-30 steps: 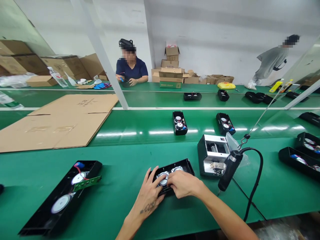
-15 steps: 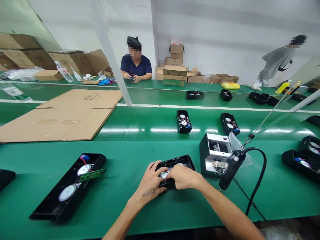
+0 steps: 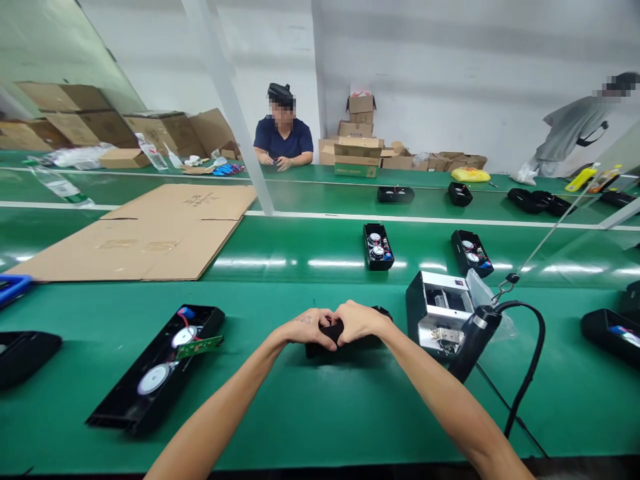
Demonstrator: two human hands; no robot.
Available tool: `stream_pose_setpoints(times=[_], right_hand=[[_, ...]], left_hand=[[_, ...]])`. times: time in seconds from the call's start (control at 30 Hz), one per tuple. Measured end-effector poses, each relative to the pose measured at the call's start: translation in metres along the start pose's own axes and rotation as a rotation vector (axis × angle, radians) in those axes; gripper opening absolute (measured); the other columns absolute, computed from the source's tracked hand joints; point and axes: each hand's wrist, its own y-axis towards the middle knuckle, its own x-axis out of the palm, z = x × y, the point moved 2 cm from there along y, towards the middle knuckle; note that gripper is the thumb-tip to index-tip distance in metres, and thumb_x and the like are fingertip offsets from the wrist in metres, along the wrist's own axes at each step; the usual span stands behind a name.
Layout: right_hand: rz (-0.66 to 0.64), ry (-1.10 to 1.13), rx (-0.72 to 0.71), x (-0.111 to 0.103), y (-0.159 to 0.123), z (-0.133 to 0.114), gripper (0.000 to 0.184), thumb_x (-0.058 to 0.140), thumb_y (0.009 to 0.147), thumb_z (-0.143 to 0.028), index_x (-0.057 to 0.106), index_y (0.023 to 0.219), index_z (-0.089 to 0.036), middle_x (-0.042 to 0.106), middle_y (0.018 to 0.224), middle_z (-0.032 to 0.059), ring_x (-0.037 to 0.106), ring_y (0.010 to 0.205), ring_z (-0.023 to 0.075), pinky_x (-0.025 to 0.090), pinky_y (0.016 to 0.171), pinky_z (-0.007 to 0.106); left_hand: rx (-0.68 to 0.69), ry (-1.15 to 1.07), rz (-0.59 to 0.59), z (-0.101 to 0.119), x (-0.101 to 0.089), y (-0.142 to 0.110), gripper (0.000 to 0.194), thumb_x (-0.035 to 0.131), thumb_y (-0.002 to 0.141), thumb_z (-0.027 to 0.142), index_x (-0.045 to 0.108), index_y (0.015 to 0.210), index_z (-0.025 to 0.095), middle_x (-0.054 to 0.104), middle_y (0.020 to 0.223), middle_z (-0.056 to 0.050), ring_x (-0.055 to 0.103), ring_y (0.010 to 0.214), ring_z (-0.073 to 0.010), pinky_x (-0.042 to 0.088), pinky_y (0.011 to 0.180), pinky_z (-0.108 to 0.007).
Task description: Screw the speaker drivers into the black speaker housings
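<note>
My left hand and my right hand meet on top of a black plastic speaker housing, with the fingertips of both touching over it. The hands hide most of the housing, and no speaker drivers show on it. To the left, an open black speaker housing lies on the green bench with two white drivers, red wires and a green circuit board resting on it. Right of my right hand stands a silver metal fixture.
A black electric screwdriver hangs on a cord beside the fixture. More black housings stand on the bench ahead. A cardboard sheet lies at the left. Across the bench sits a person in a dark shirt, near stacked cartons.
The housing's white drivers have gone from view, and the housing now looks closed or turned over. My hands have drawn together on top of it. The whole scene has shifted right in the view.
</note>
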Motion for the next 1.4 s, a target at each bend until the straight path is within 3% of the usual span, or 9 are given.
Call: stream_pose_setpoints(times=[0.17, 0.47, 0.6, 0.73, 0.93, 1.1, 1.4], right_hand=[[0.025, -0.009, -0.025, 0.005, 0.001, 0.005, 0.045, 0.09, 0.072, -0.042, 0.081, 0.111, -0.021, 0.078, 0.092, 0.006, 0.071, 0.103, 0.027, 0.036, 0.056, 0.025], [0.121, -0.041, 0.009, 0.022, 0.001, 0.003, 0.043, 0.088, 0.075, -0.041, 0.084, 0.115, -0.025, 0.08, 0.092, 0.0068, 0.075, 0.09, 0.0272, 0.033, 0.061, 0.028], [0.128, -0.05, -0.005, 0.021, -0.002, 0.001, 0.035, 0.088, 0.076, -0.04, 0.085, 0.106, -0.023, 0.077, 0.081, 0.004, 0.073, 0.082, 0.0237, 0.034, 0.061, 0.027], [0.094, -0.037, -0.021, 0.016, 0.002, -0.001, 0.032, 0.094, 0.068, -0.037, 0.084, 0.092, -0.019, 0.066, 0.066, -0.0004, 0.062, 0.066, 0.0175, 0.029, 0.053, 0.027], [0.133, -0.013, -0.033, 0.025, 0.002, -0.004, 0.026, 0.091, 0.07, -0.034, 0.083, 0.089, -0.017, 0.064, 0.064, -0.0009, 0.056, 0.059, 0.0147, 0.027, 0.053, 0.028], [0.18, 0.008, -0.031, 0.03, -0.003, -0.003, 0.027, 0.09, 0.074, -0.034, 0.085, 0.095, -0.017, 0.07, 0.07, 0.0011, 0.06, 0.064, 0.0158, 0.03, 0.058, 0.027], [0.139, 0.008, -0.002, 0.022, 0.001, -0.004, 0.029, 0.095, 0.067, -0.035, 0.082, 0.084, -0.015, 0.059, 0.061, -0.0028, 0.05, 0.058, 0.0128, 0.027, 0.051, 0.027]], left_hand=[[-0.011, -0.094, -0.024, 0.0, 0.0, 0.0, 0.039, 0.092, 0.056, 0.052, 0.068, 0.059, 0.021, 0.071, 0.116, 0.002, 0.062, 0.099, -0.0197, 0.042, 0.081, -0.028], [0.016, -0.156, -0.016, 0.001, 0.004, -0.002, 0.047, 0.092, 0.056, 0.055, 0.062, 0.054, 0.019, 0.068, 0.113, 0.002, 0.058, 0.095, -0.0172, 0.039, 0.08, -0.028], [0.014, -0.144, 0.0, 0.0, 0.006, -0.003, 0.051, 0.094, 0.055, 0.056, 0.06, 0.054, 0.018, 0.068, 0.112, 0.002, 0.057, 0.092, -0.0162, 0.038, 0.076, -0.028], [-0.008, -0.11, 0.033, -0.001, 0.008, -0.004, 0.056, 0.097, 0.05, 0.057, 0.057, 0.056, 0.019, 0.067, 0.105, 0.002, 0.055, 0.086, -0.0153, 0.036, 0.071, -0.027], [0.031, -0.099, 0.011, 0.003, 0.006, -0.005, 0.056, 0.094, 0.055, 0.062, 0.059, 0.052, 0.018, 0.068, 0.109, 0.002, 0.055, 0.088, -0.015, 0.036, 0.073, -0.028], [0.036, -0.091, -0.012, 0.003, 0.006, -0.006, 0.051, 0.094, 0.057, 0.063, 0.066, 0.057, 0.02, 0.072, 0.114, 0.003, 0.061, 0.093, -0.0166, 0.039, 0.075, -0.028], [-0.008, -0.058, 0.027, -0.002, 0.007, -0.004, 0.056, 0.097, 0.052, 0.062, 0.073, 0.083, 0.022, 0.071, 0.1, 0.002, 0.063, 0.093, -0.0192, 0.044, 0.075, -0.027]])
